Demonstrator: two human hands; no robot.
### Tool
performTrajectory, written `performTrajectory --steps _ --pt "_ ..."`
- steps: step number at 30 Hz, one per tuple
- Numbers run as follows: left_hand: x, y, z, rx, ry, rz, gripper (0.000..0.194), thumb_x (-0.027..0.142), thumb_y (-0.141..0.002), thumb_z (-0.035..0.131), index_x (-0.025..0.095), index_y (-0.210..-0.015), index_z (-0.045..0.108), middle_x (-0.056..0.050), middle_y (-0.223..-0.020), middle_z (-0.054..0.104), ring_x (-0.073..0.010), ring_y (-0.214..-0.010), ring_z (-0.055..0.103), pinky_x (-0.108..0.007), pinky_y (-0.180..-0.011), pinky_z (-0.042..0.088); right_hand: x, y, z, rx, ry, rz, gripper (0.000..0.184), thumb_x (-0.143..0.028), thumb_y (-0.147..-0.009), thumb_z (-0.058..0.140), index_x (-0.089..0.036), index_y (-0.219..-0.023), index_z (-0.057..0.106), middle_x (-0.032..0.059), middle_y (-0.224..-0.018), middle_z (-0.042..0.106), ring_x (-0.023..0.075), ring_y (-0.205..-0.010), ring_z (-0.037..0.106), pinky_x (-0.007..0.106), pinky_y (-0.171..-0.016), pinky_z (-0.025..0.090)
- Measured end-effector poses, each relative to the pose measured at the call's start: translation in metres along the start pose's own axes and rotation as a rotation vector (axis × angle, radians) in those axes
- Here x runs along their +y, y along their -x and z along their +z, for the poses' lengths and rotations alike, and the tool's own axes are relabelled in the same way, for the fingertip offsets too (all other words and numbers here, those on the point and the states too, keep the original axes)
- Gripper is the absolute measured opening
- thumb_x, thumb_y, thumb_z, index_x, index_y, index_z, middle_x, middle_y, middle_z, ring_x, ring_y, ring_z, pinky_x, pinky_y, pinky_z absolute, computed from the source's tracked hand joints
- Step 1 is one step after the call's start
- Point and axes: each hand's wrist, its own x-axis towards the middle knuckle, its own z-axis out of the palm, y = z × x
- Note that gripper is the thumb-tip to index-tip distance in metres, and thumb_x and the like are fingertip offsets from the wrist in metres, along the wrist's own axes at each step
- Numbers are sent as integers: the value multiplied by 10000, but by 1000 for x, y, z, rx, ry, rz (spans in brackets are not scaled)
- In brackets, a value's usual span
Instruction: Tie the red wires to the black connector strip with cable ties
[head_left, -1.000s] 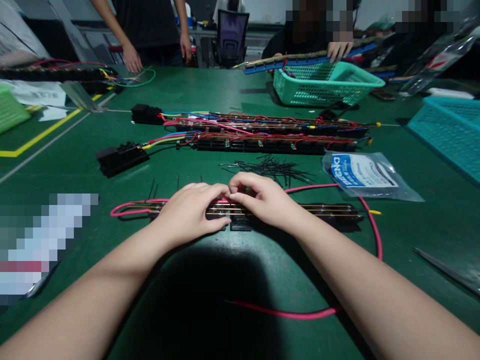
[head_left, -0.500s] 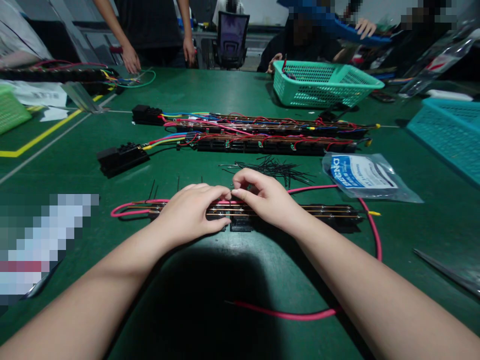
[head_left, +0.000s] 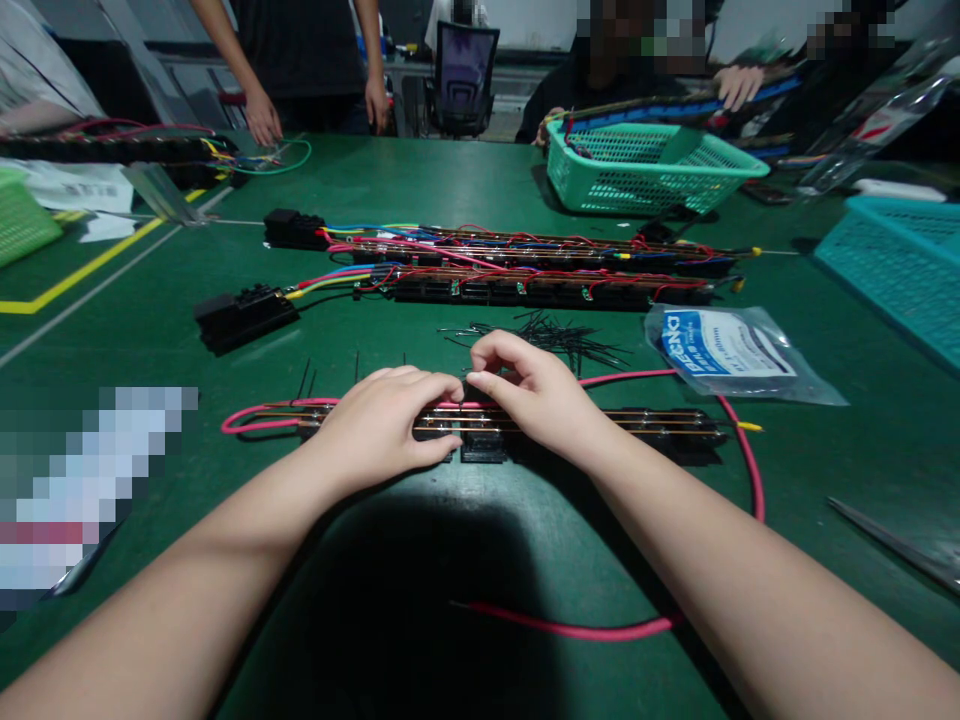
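Note:
A long black strip assembly (head_left: 660, 427) with brass rails lies across the green table in front of me. A pink wire (head_left: 739, 455) runs along its far edge and loops round to the near side. My left hand (head_left: 379, 424) rests on the strip, fingers curled over it, thumb at the near edge. My right hand (head_left: 536, 390) sits beside it, fingers bent and pinching at the pink wire on top of the strip. The fingertips of both hands almost meet. What the right fingers pinch beyond the wire is hidden.
A pile of black cable ties (head_left: 555, 335) lies just behind my hands. Two wired strip assemblies (head_left: 525, 285) lie further back. A plastic bag (head_left: 731, 350) is at the right, teal baskets (head_left: 637, 165) beyond. Other people's hands (head_left: 262, 118) work at the far edge.
My right hand has shifted slightly away from me and its fingers have closed tighter at the wire. A person at the far right has moved a long blue strip over the basket.

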Motion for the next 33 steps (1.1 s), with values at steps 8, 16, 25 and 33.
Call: performTrajectory --steps 8,16,25,33 --pt "-1 1 1 3 -7 0 284 403 -809 616 235 -1031 559 -20 -976 656 -220 -902 579 -353 -778 423 1 -1 0 14 12 7 53 -151 -816 537 -181 -792 502 -7 -790 508 122 -752 472 237 -710 376" --pt "-4 3 4 59 2 25 336 459 -802 639 210 -1015 566 -44 -1031 629 -232 -948 535 -382 -837 416 -1 2 2 -184 62 109 45 -192 -831 547 -161 -843 577 -2 -760 581 116 -692 512 235 -648 384" --pt "-4 3 4 69 -3 43 297 429 -813 640 206 -987 551 -35 -983 600 -219 -921 505 -369 -828 391 0 0 2 -139 -77 131 63 -176 -803 586 -143 -800 639 8 -752 631 118 -705 566 237 -684 430" --pt "-1 2 2 97 -8 7 322 448 -776 675 199 -889 507 -14 -875 594 -200 -836 514 -339 -755 376 -1 1 3 -126 -10 98 59 -150 -816 575 -151 -763 601 -8 -718 600 108 -692 537 223 -658 393"
